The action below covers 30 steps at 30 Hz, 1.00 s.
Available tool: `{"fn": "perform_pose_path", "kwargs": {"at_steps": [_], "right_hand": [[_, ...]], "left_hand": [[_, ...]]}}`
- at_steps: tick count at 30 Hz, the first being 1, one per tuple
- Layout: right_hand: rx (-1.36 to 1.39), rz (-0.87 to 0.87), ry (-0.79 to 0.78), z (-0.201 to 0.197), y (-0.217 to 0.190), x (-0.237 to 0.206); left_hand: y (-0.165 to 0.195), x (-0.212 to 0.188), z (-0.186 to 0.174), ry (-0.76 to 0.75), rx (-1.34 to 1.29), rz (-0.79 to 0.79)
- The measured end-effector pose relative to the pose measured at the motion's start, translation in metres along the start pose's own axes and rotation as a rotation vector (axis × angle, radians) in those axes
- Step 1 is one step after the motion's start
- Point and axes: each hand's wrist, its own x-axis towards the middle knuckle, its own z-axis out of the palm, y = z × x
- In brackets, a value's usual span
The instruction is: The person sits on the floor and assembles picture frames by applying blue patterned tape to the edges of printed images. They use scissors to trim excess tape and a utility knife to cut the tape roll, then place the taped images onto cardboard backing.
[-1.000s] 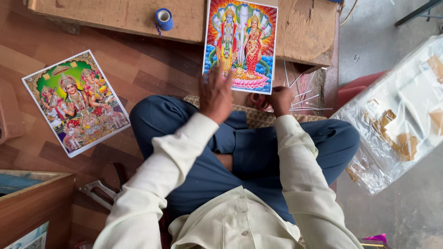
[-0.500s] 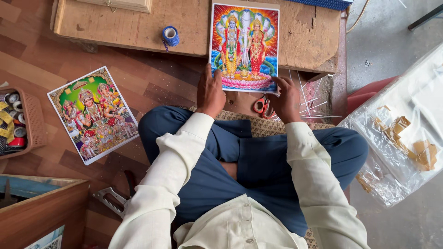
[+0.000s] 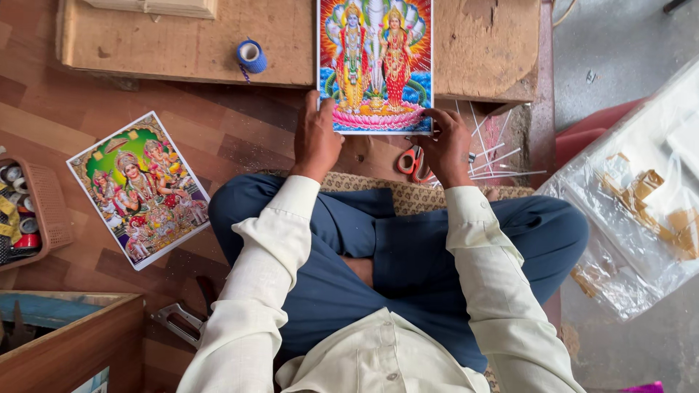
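Item: glossy devotional print (image 3: 376,65), laid flat on the wooden board (image 3: 182,40), its lower edge gripped by left hand (image 3: 314,138) and right hand (image 3: 445,144); second print (image 3: 138,188) set aside on the floor; scissors (image 3: 412,160) lying unused; framing judged not begun.

We see soft, even daylight and only faint shadows under the left hand (image 3: 314,140) and right hand (image 3: 445,145). The plastic bag (image 3: 641,196) shows mild glare. Focus is sharp throughout, with slight wide-angle stretching at the edges
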Motion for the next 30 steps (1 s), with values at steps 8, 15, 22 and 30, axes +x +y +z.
{"fn": "perform_pose_path", "kwargs": {"at_steps": [8,15,22,30], "right_hand": [[0.053,-0.055,0.056,0.005,0.000,-0.004],[0.109,0.023,0.042,0.005,0.004,0.005],[0.478,0.230,-0.022,0.006,0.014,-0.002],[0.246,0.169,0.104,0.015,0.033,-0.003]], "left_hand": [[-0.010,0.004,-0.001,-0.007,-0.040,0.016],[-0.012,0.007,0.000,0.010,-0.082,0.008],[-0.003,-0.002,-0.005,0.042,-0.162,-0.146],[0.001,-0.004,-0.005,0.032,-0.122,-0.185]]}}
